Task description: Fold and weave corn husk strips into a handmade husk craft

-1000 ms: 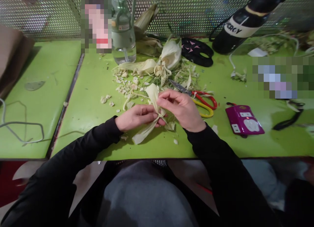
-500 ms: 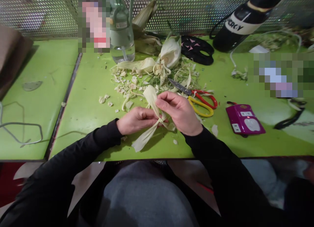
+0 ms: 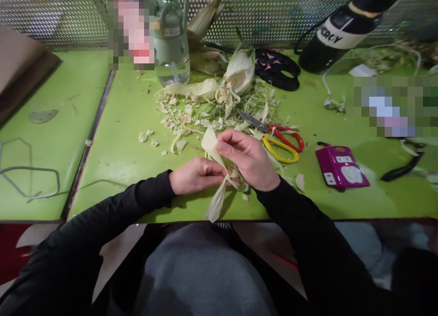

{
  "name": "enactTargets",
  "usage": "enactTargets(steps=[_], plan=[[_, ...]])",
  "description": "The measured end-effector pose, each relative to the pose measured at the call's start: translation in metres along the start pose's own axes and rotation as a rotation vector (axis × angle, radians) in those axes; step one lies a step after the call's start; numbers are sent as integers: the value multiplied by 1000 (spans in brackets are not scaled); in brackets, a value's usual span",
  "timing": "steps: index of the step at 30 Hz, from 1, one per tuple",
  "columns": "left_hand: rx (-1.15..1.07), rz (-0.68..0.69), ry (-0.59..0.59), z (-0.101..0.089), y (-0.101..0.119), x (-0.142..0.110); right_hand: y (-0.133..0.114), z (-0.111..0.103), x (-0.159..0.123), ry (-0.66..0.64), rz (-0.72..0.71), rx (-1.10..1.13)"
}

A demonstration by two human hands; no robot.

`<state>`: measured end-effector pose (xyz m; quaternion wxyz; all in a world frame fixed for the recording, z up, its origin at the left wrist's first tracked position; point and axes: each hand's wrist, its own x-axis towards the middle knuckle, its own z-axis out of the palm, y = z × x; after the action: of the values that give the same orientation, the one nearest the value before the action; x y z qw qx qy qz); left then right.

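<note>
Pale strips of corn husk [image 3: 216, 201] are joined at a small knot held above the near part of the green table. My left hand [image 3: 196, 174] pinches the husk close to that knot, thumb and fingers pressed together from the left. With thumb and forefinger my right hand [image 3: 251, 158] grips the upper husk strip, which stands up beside the fingertips. The lower strip hangs down toward the table's front edge. Behind my right hand lie scissors [image 3: 280, 142] with one red and one yellow handle, their blades resting on husk scraps [image 3: 185, 117].
Behind the scraps are larger corn husks [image 3: 239, 72], a green water bottle [image 3: 171, 47] and a black padded item [image 3: 277, 69]. A black bottle [image 3: 342, 38] leans at the back right. To the right sits a purple power socket box [image 3: 342, 166]. A grey cable [image 3: 30, 170] lies left.
Both hands have come slightly lower with the knotted husk. Its lower strip has swung from pointing left to hanging more steeply down. My grip stays on the husk.
</note>
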<state>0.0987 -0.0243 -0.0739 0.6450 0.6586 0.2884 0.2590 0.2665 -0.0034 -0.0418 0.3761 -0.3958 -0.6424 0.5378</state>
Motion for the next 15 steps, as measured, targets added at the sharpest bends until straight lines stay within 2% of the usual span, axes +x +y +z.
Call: enactTargets(steps=[3, 6, 9, 12, 15], plan=[[-23, -16, 46, -3, 2, 1, 1, -4, 2, -2, -30, -98], [-118, -5, 150, -11, 6, 2, 1, -13, 5, 3, -63, -213], [-126, 35, 230, -20, 11, 2, -1, -25, 7, -48, -104, -362], [-93, 45, 251, -23, 15, 1, -3, -34, 10, -108, -160, -494], [-59, 18, 262, -22, 18, 0, -3, -38, 11, -75, -218, -523]])
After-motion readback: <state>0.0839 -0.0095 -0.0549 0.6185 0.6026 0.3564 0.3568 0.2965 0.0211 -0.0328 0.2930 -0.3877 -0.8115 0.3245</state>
